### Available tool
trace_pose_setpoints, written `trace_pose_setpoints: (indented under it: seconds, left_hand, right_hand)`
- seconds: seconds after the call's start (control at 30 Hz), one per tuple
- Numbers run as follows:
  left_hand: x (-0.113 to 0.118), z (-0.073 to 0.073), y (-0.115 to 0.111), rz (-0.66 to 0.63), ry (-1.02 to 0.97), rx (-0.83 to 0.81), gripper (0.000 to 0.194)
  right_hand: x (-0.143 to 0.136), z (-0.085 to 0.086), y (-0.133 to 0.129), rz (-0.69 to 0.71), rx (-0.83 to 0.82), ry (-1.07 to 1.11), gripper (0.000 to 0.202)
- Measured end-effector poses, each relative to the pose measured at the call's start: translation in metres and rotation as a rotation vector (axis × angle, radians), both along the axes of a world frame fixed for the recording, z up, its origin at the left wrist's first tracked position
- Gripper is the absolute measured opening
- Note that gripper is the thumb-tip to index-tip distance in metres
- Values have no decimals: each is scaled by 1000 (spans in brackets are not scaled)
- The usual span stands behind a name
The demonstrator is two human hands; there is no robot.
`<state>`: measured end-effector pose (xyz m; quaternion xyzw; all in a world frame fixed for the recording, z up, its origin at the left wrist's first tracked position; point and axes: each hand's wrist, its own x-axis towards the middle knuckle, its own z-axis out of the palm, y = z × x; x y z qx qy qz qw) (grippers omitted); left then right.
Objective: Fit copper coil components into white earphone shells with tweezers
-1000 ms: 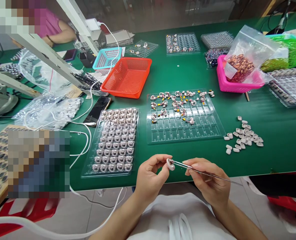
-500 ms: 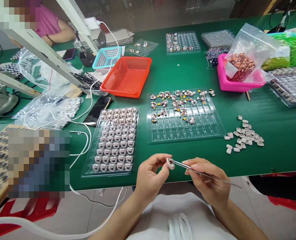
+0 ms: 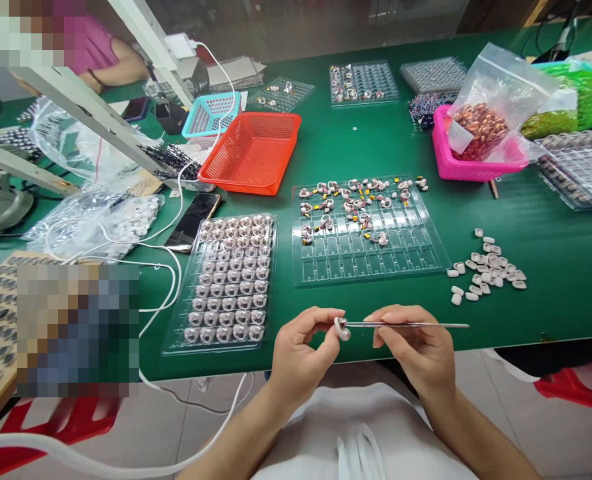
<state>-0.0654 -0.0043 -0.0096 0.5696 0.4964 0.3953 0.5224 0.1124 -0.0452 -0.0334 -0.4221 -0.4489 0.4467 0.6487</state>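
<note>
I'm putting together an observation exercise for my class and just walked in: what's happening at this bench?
A person's left hand pinches a small pale part, while the right hand holds a thin metal tool with its tip at that part. Both hands are at the near edge of the green table. Beyond them lies a partly filled clear tray, with a fuller tray to its left and loose whitish pieces to its right.

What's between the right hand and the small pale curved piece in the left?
In the head view, the front length of the metal tweezers spans from the right hand to the small pale curved piece.
</note>
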Motion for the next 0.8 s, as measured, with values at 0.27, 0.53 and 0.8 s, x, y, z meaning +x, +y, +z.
trace_pose_setpoints:
  seconds: [0.27,0.53,0.8]
  left_hand:
    - [0,0,2,-43,37,26,17]
    - [-3,1,1,-121,43,47,18]
    - [-1,-1,1,-166,46,59,16]
  right_hand:
    - [4,-7,4,69,-83,116,21]
    - [1,-8,15,88,-243,319,11]
    - [-3,-12,18,124,-361,487,8]
